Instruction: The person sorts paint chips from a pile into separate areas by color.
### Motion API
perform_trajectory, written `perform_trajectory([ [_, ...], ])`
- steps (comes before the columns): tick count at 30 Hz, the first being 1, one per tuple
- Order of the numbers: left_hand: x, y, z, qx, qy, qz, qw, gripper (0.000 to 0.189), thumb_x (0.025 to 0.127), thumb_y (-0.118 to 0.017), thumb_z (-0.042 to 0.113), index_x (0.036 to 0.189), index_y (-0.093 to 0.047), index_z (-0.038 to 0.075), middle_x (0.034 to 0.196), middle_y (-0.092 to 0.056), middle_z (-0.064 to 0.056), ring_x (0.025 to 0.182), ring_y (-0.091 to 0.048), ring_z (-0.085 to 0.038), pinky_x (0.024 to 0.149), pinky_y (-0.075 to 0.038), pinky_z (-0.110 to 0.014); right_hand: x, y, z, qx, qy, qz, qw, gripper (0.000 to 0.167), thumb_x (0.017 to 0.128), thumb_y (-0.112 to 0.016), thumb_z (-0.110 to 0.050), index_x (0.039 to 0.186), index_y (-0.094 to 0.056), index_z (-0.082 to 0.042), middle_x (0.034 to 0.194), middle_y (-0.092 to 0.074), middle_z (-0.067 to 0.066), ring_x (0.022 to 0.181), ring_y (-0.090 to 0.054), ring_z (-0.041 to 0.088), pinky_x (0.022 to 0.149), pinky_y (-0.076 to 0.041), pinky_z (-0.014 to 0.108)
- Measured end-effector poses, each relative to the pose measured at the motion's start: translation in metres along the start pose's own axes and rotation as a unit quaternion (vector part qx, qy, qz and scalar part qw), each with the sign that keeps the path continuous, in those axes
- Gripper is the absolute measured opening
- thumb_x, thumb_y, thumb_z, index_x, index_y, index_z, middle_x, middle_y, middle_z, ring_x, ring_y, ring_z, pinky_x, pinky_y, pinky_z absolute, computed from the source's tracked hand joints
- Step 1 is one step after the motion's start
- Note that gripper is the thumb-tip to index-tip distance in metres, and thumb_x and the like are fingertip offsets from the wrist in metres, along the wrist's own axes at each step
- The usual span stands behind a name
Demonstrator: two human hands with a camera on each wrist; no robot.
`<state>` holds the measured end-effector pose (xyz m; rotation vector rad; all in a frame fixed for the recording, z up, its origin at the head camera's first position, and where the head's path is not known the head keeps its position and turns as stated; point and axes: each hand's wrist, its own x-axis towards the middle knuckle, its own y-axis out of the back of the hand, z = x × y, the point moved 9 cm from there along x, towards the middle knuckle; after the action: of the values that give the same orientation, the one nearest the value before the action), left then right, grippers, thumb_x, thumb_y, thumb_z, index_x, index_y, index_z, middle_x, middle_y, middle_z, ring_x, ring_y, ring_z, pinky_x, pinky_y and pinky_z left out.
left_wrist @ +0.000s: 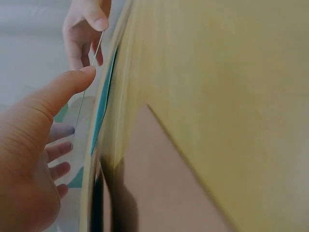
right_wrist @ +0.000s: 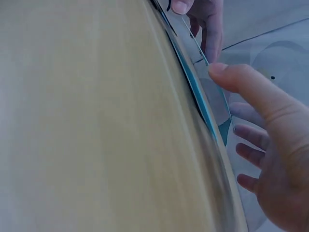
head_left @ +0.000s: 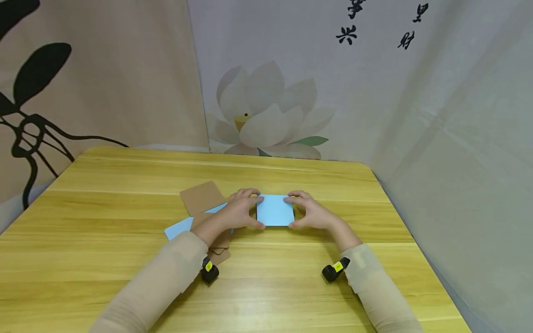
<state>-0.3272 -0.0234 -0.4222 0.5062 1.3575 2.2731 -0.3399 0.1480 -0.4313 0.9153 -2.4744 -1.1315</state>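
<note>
1. Two hands, center of head frame: left hand [head_left: 241,210] and right hand [head_left: 311,212] each pinch a light-blue card [head_left: 275,210] at its side corners, thumbs on lower edge.
2. Wrist views: held card edge-on, above a teal-blue card [left_wrist: 103,104] on wood-grain table [head_left: 325,296].
3. Left of center: brown cards [head_left: 202,198] overlapping another blue sheet [head_left: 179,228], partly hidden by forearm.

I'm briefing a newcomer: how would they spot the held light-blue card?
Over the yellow wooden table, find the left hand and right hand. Between them is the light-blue rectangular card. Brown cards and blue pieces lie further left; only this one is gripped.
</note>
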Motion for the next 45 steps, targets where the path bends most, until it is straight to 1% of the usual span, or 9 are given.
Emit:
perform_trajectory([
  [7,0.01,-0.004,-0.004,-0.003,0.003,-0.018,0.9998,0.086,0.074,-0.078,0.051,0.141,-0.048,0.007,0.148,-0.035,-0.012,0.135,-0.025,-0.035,0.106,-0.019,-0.055,0.006,0.001,0.01,-0.009,-0.012,-0.003,0.9999,0.078,0.077,-0.081,-0.036,0.143,-0.046,-0.013,0.151,-0.027,0.007,0.138,-0.02,0.029,0.106,-0.025,0.053],
  [15,0.015,-0.007,-0.014,-0.003,0.002,-0.021,0.9998,0.088,0.073,-0.078,0.052,0.142,-0.048,0.007,0.148,-0.035,-0.012,0.136,-0.025,-0.036,0.106,-0.02,-0.056,0.013,0.001,0.011,-0.022,-0.016,-0.001,0.9996,0.079,0.076,-0.082,-0.036,0.142,-0.047,-0.011,0.15,-0.028,0.012,0.137,-0.02,0.033,0.107,-0.023,0.055],
  [25,0.016,-0.011,-0.02,-0.012,0.009,-0.036,0.9992,0.088,0.074,-0.077,0.054,0.143,-0.046,0.008,0.15,-0.033,-0.011,0.137,-0.023,-0.035,0.107,-0.018,-0.055,0.015,-0.003,0.015,-0.048,-0.028,-0.018,0.9983,0.08,0.077,-0.08,-0.038,0.144,-0.045,-0.011,0.151,-0.028,0.011,0.138,-0.019,0.033,0.107,-0.022,0.054],
  [31,0.016,-0.012,-0.021,-0.013,0.012,-0.042,0.999,0.088,0.074,-0.077,0.053,0.143,-0.045,0.009,0.151,-0.032,-0.011,0.137,-0.022,-0.035,0.108,-0.016,-0.055,0.015,-0.004,0.014,-0.044,-0.033,-0.024,0.9982,0.08,0.078,-0.079,-0.039,0.145,-0.044,-0.011,0.152,-0.027,0.011,0.139,-0.018,0.032,0.108,-0.021,0.054],
  [36,0.014,-0.012,-0.02,-0.016,0.009,-0.042,0.999,0.087,0.075,-0.077,0.052,0.143,-0.045,0.008,0.151,-0.031,-0.012,0.137,-0.022,-0.035,0.108,-0.015,-0.055,0.014,-0.004,0.014,-0.043,-0.035,-0.024,0.9982,0.081,0.078,-0.079,-0.039,0.145,-0.044,-0.011,0.152,-0.026,0.012,0.139,-0.017,0.032,0.108,-0.022,0.054],
  [40,0.012,-0.009,-0.017,-0.018,0.004,-0.038,0.9991,0.088,0.075,-0.077,0.052,0.144,-0.045,0.008,0.151,-0.031,-0.012,0.138,-0.021,-0.036,0.108,-0.014,-0.057,0.013,-0.002,0.013,-0.036,-0.034,-0.01,0.9987,0.08,0.077,-0.08,-0.038,0.144,-0.045,-0.013,0.152,-0.026,0.012,0.139,-0.017,0.033,0.107,-0.022,0.055],
  [45,0.007,0.002,-0.012,-0.035,-0.007,-0.022,0.9991,0.089,0.074,-0.079,0.049,0.144,-0.043,0.006,0.151,-0.03,-0.013,0.138,-0.02,-0.036,0.107,-0.012,-0.058,0.011,0.003,0.006,-0.037,-0.027,0.015,0.9988,0.08,0.077,-0.08,-0.037,0.144,-0.044,-0.013,0.153,-0.025,0.012,0.139,-0.017,0.033,0.105,-0.023,0.058],
])
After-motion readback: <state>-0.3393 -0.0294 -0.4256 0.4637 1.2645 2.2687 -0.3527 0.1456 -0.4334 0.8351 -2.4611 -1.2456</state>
